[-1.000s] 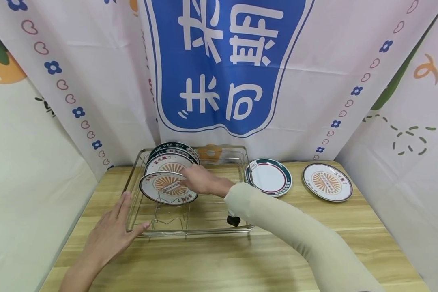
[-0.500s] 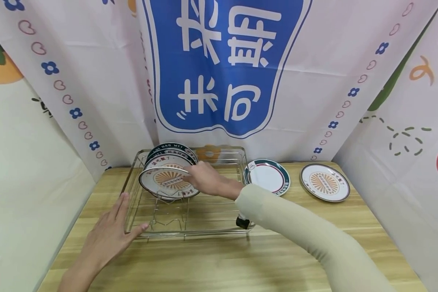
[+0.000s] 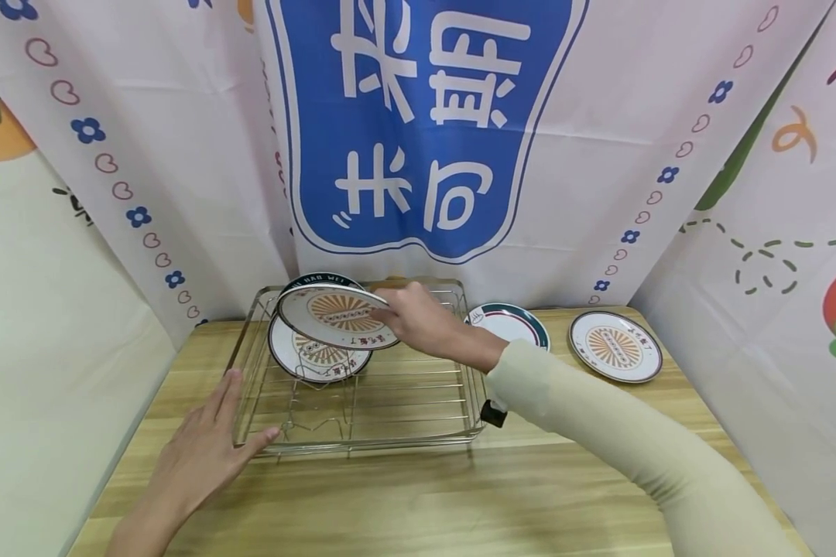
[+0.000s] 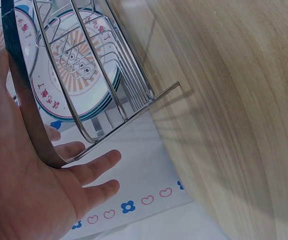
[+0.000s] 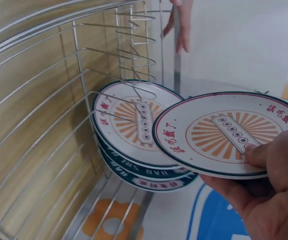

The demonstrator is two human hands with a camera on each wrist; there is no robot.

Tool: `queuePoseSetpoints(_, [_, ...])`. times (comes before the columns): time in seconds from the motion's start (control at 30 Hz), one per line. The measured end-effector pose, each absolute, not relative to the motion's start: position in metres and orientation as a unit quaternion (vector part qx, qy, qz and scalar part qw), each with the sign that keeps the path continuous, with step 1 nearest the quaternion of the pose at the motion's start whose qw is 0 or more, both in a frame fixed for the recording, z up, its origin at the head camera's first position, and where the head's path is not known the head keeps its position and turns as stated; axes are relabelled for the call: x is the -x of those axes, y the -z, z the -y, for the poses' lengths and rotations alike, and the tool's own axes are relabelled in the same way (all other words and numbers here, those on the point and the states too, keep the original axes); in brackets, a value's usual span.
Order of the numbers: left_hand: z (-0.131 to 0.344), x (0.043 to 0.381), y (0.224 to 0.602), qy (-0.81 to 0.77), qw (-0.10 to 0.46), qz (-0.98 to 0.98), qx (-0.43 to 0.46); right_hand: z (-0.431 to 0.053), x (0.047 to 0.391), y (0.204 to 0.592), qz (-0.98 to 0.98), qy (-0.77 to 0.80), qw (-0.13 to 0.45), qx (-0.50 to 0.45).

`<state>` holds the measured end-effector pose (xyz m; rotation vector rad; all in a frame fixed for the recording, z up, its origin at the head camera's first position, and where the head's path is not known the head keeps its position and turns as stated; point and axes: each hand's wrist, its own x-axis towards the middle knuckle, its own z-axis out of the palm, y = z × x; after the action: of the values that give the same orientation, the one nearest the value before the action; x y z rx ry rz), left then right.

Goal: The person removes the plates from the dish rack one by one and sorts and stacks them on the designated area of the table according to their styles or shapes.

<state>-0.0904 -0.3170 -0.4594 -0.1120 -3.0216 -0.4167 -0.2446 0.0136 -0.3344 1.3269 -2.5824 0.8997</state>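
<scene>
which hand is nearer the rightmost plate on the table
Right. The right hand holds another plate over the rack, left of the rightmost plate; the left hand is at the rack's left side, farther away.

Held plate (image 5: pixel 211 135) white, orange sunburst, red characters, dark-green rim; rack (image 4: pixel 16 55) silver; counter (image 3: pixel 418 503) yellowish wood-grain; sleeve (image 3: pixel 613 433) plain cream.
</scene>
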Motion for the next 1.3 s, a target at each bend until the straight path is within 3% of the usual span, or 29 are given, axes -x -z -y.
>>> queuePoseSetpoints(0.37, [0.314, 0.091, 0.46, 0.141, 0.047, 0.988, 0.04, -0.054, 0.239, 0.318, 0.837, -0.319, 0.125, -0.426])
queuePoseSetpoints(1.3, [0.316, 0.091, 0.46, 0.14, 0.045, 0.988, 0.039, -0.166, 0.242, 0.291, 0.896, -0.271, 0.17, -0.309])
